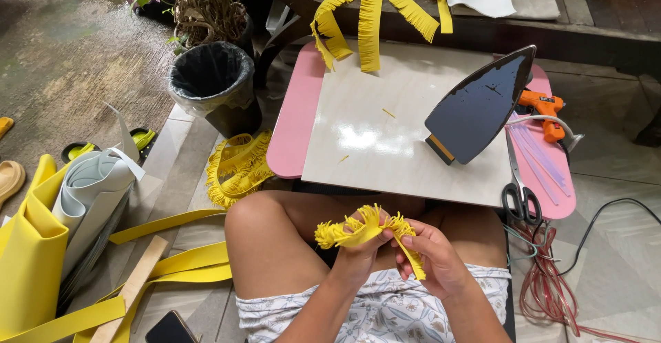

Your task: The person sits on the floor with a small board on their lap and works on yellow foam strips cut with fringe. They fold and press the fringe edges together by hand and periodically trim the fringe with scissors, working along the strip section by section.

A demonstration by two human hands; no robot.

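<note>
Both hands are working at 6 o'clock, just above the person's lap: the left hand (pixel 358 250) is pinching the curled yellow fringed strip (pixel 365 229) between thumb and fingers, while the right hand (pixel 437 257) is closing its fingers on the strip's loose tail, which is hanging toward 5 o'clock. The strip is looking light, soft and springy, like thin foam sheet; its cut fringe is likely tearing easily, so the uncut band along the edge is seeming the safer place to hold. At 12 o'clock a pale square board (pixel 385 130) is lying on a pink tabletop (pixel 292 123), carrying an upturned iron (pixel 478 105). An orange glue gun (pixel 544 109) and scissors (pixel 520 195) are sitting at 2 o'clock, a black-lined bin (pixel 213 74) at 11, yellow foam rolls (pixel 34 247) at 9. No labels are showing clearly.
</note>
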